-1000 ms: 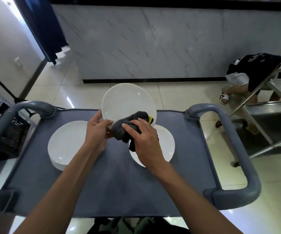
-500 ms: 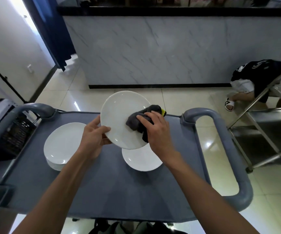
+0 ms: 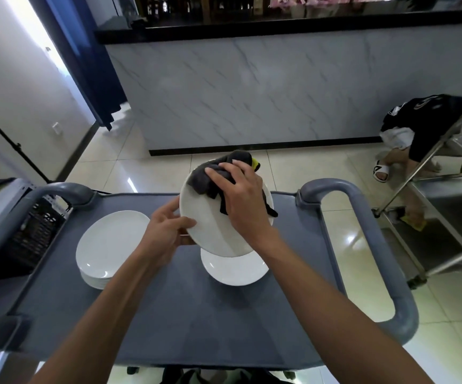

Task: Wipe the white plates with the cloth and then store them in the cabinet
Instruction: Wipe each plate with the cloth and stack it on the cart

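A white plate (image 3: 206,223) is held tilted above the grey cart (image 3: 185,314), its left rim gripped by my left hand (image 3: 166,231). My right hand (image 3: 241,200) presses a dark grey cloth (image 3: 210,176) with a yellow tag against the plate's upper face. Directly below the held plate, another white plate (image 3: 235,268) lies flat on the cart. A stack of white plates (image 3: 110,245) sits on the cart's left side.
Grey loop handles rise at the cart's right (image 3: 374,245) and left (image 3: 44,198). A steel rack (image 3: 446,206) stands to the right, with a crouching person (image 3: 424,126) beside it. A marble-faced counter (image 3: 279,87) runs across the back. A black crate (image 3: 33,234) is at left.
The held plate has tilted flatter and lifted slightly toward the back. My right hand has slid the cloth from the plate's right edge up to its far rim.
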`<state>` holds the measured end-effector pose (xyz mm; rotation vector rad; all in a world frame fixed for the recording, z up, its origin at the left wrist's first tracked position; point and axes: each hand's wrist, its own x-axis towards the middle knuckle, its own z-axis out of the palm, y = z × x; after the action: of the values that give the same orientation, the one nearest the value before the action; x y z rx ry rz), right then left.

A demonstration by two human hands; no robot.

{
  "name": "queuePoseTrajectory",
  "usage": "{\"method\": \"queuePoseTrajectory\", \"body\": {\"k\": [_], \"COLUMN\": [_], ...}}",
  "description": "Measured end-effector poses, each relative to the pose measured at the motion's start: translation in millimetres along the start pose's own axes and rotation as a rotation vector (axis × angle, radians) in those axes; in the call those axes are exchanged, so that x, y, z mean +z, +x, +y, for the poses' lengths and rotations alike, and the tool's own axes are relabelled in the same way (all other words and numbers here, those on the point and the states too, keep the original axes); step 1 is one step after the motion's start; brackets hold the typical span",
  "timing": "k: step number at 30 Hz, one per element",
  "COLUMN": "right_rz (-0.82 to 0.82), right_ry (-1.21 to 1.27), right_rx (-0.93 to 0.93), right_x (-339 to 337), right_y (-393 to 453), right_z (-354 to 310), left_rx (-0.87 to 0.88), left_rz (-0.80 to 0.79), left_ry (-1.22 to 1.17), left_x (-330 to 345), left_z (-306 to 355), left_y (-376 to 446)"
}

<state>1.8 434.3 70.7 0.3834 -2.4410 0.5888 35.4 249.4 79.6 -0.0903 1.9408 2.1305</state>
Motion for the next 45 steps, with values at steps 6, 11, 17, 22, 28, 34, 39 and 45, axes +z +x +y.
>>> {"method": "queuePoseTrajectory", "body": {"k": [6,11,17,22,28,34,39,45], "right_rz": [0.077,0.099,0.110,0.085,0.077,-0.002,-0.053,-0.044], "right_ry": [0.032,0.035,0.052,0.013,-0.032,-0.055,-0.043,0.028], "right_rx": [-0.079,-0.101,-0.102,-0.080,0.036,0.147,0.164,0.105], "right_x": [12.9,22.4,25.0,16.5,-1.2,-8.1,-5.4,5.4], "right_y": [-17.1,-28.3,-28.6,-2.1,24.0,8.0,-22.4,-57.5], "right_z": [-18.1,-21.6,-25.9,-22.9,-5.2,9.3,4.0,-20.8], "left_rx": [0.029,0.020,0.033,0.040,0.057,0.088,0.098,0.090], "left_rz": [-0.019,-0.016,-0.006,-0.012,0.052,0.183,0.264,0.297], "left_ry": [0.002,0.016,0.024,-0.001,-0.087,-0.169,-0.220,-0.225], "left_x": [-4.5,-8.0,-9.0,-12.4,-20.0,-23.6,-21.6,-15.5], "left_z": [0.2,-3.2,-1.7,0.1,-2.3,-0.8,0.1,0.7], "left_y": [0.6,-4.0,-3.4,-2.4,-3.9,-3.7,0.2,5.3]}}
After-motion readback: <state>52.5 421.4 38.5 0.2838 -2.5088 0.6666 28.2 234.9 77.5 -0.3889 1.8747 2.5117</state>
